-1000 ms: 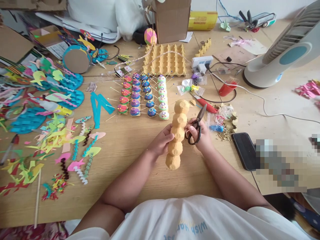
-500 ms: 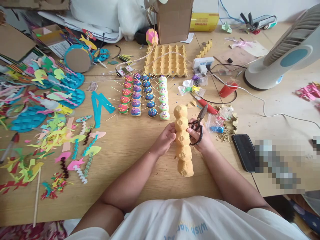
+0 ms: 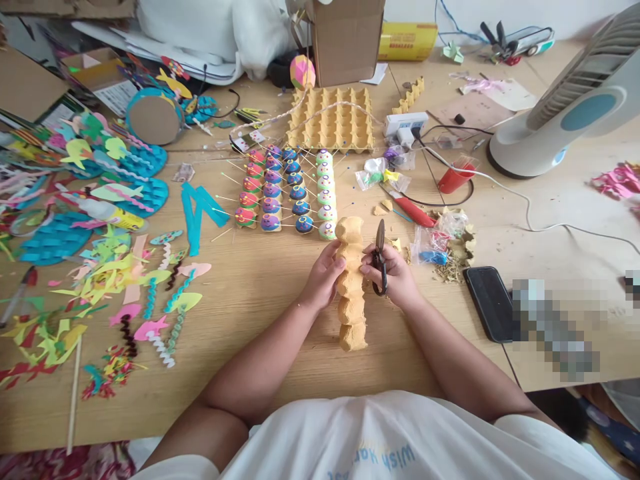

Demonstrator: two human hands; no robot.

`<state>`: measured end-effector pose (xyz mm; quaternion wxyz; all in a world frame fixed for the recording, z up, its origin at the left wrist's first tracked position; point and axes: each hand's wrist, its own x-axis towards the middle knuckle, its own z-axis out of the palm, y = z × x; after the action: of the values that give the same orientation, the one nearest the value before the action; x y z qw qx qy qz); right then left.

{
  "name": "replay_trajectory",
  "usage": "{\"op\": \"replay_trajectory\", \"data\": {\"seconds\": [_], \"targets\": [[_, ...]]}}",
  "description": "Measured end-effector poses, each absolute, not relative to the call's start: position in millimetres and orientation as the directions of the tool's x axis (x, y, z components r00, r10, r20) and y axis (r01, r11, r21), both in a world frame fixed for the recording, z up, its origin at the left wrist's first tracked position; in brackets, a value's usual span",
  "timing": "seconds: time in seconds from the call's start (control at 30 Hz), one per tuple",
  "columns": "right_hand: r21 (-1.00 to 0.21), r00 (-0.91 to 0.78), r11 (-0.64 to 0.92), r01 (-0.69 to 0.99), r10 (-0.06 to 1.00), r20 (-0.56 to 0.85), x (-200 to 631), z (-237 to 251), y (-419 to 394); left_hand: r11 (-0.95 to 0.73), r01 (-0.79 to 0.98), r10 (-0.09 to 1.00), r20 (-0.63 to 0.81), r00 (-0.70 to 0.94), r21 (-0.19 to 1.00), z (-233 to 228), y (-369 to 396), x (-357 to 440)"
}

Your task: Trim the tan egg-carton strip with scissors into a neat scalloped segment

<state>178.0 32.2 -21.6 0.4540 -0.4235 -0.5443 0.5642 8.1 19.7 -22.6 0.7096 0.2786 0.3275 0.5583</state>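
Observation:
A strip of yellow egg carton [image 3: 351,287], several bumps long, is held upright-lengthwise over the table in front of me. My left hand [image 3: 321,277] grips its left edge near the upper half, thumb in front. In my right hand [image 3: 395,275] is a pair of black-handled scissors [image 3: 381,260], blades pointing away from me, just right of the strip. Whether my right fingertips touch the strip I cannot tell. Beyond it stand rows of painted carton bumps: red [image 3: 249,199], purple [image 3: 271,205], blue [image 3: 299,193] and pale green [image 3: 327,197], with pins stuck in several.
A yellow egg tray [image 3: 330,123] lies behind the rows. Paper scraps and paper fish [image 3: 150,328] cover the left side. To the right are a red-handled knife [image 3: 415,211], carton trimmings [image 3: 450,272], a phone [image 3: 489,303], a red cup [image 3: 456,177] and a white fan [image 3: 565,120].
The carton strip has turned on its long axis to show its side and shifted slightly left. The scissors in my right hand have rotated, blades now pointing straight away from me.

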Motion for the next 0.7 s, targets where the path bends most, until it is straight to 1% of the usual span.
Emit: {"op": "replay_trajectory", "data": {"seconds": [0.07, 0.17, 0.27, 0.33, 0.43, 0.57, 0.7], "targets": [[-0.998, -0.192, 0.063, 0.012, 0.980, 0.060, 179, -25, 32, 0.218, -0.623, 0.976, -0.162, 0.147, 0.751, -20, 20, 7], [-0.960, -0.125, 0.181, 0.215, 0.980, 0.157, 183, -26, 31, 0.218, -0.634, 0.976, -0.176, 0.131, 0.742, -17, 19, 6], [-0.859, -0.098, 0.269, 0.436, 0.963, 0.252, 186, -24, 31, 0.232, -0.634, 0.973, -0.179, 0.147, 0.738, -17, 18, 5], [-0.782, -0.108, 0.326, 0.531, 0.942, 0.319, 187, -22, 31, 0.232, -0.629, 0.973, -0.172, 0.156, 0.742, -18, 18, 4], [-0.705, -0.143, 0.385, 0.595, 0.914, 0.379, 190, -21, 34, 0.222, -0.629, 0.975, -0.172, 0.141, 0.745, -22, 18, 3], [-0.650, -0.171, 0.389, 0.652, 0.911, 0.374, 192, -22, 37, 0.243, -0.661, 0.969, -0.205, 0.136, 0.710, -25, 17, 2], [-0.570, -0.194, 0.405, 0.715, 0.898, 0.394, 192, -25, 38, 0.323, -0.656, 0.946, -0.240, 0.217, 0.681, -26, 17, 0]]}}
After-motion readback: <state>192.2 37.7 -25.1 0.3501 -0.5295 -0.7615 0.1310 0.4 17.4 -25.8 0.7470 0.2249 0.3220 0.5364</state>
